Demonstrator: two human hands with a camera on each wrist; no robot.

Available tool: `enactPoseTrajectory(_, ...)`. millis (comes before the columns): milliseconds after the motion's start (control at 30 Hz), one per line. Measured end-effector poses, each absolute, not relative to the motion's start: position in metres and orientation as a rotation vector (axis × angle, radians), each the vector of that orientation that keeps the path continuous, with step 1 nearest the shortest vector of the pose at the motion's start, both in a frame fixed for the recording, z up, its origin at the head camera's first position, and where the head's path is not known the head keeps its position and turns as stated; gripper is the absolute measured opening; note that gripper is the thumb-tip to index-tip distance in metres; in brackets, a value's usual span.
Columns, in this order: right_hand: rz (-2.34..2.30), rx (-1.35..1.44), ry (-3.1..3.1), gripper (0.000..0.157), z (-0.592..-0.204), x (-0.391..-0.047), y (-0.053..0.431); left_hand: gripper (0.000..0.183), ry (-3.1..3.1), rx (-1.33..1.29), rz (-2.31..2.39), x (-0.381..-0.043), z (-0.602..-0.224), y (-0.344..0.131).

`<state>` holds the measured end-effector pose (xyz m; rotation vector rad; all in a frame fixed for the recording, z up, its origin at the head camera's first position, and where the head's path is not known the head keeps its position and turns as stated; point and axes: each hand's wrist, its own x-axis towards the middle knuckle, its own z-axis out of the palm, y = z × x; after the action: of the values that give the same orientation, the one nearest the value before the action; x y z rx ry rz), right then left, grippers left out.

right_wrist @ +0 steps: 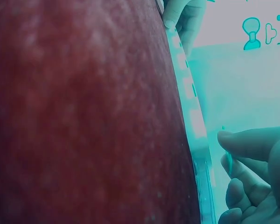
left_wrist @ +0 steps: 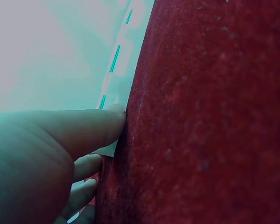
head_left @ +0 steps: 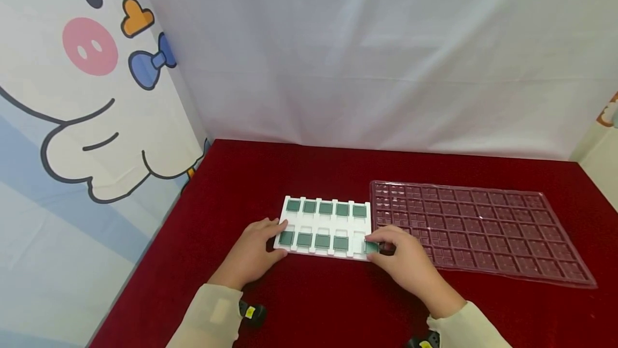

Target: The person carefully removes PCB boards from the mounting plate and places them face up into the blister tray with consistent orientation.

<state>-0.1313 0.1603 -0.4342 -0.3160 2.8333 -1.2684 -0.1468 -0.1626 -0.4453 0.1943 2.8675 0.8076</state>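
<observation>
A white slotted tray (head_left: 316,224) lies on the red cloth and carries two rows of small green circuit boards (head_left: 325,208). My left hand (head_left: 253,249) holds the tray at its left end, thumb at the near corner and index finger on the left edge. In the left wrist view the thumb (left_wrist: 100,128) presses on the tray's rim (left_wrist: 128,65). With thumb and fingertips my right hand (head_left: 407,259) pinches one green circuit board (head_left: 370,247) over the right end of the near row. That board looks tilted and thin, edge-on, in the right wrist view (right_wrist: 230,163).
Right of the white tray lies a large clear plastic blister tray (head_left: 483,224) with rows of pockets, its left edge close to the white tray. White curtain (head_left: 376,58) hangs behind the red-covered table (head_left: 289,171). A cartoon-printed cloth (head_left: 96,139) hangs on the left.
</observation>
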Motion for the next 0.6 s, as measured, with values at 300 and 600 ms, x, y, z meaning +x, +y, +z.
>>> enactPoseTrajectory(300, -1.266, -0.321, 2.853, 0.027, -0.436, -0.130, 0.174, 0.065, 2.866, 0.198, 0.809, -0.147, -0.446, -0.163)
enactPoseTrajectory(600, -1.210, -0.345, 2.873, 0.027, -0.434, -0.129, 0.184, 0.065, 2.857, 0.183, 0.811, -0.147, -0.445, -0.162)
